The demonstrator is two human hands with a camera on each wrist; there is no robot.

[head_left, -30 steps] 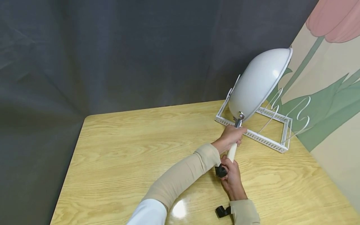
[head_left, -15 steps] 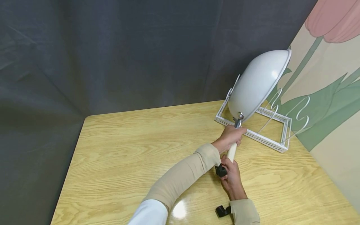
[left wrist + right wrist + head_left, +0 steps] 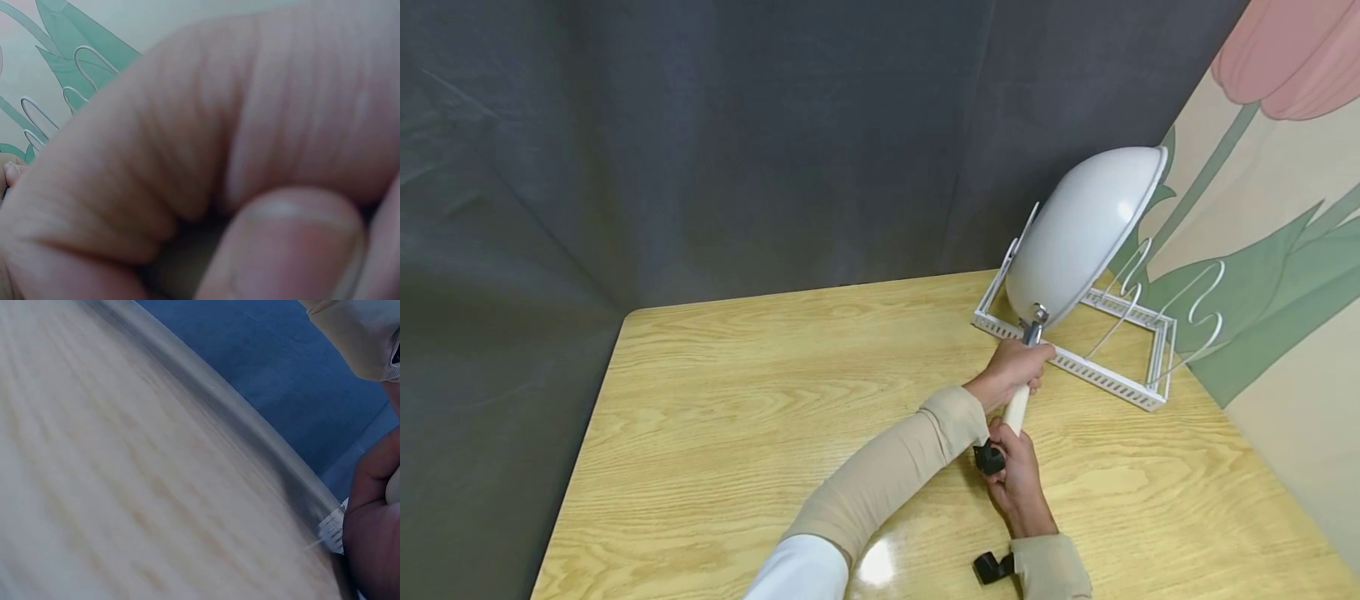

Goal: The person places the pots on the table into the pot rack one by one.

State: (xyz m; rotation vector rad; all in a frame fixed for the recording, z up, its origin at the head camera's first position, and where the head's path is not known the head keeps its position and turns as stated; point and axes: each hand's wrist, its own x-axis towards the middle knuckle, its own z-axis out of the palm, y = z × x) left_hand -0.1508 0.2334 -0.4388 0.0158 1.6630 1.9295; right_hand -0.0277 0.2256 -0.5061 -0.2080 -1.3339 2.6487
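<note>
Pan has dipped slightly lower toward rack since the earlier frame. Left hand fingers wrap upper handle, right hand fingers curl round its black end. Best to keep both grips firm, rim aligned between wire dividers, lowering slowly over tabletop.

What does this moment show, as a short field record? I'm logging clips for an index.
held thing: white wok, tilted on edge, bottom toward the camera, over the rack
left hand: grips the cream handle near the pan
right hand: grips the handle's black end
rack: white wire rack at the table's far right
surface: wooden table
backdrop: dark cloth, tulip wall on the right
</note>
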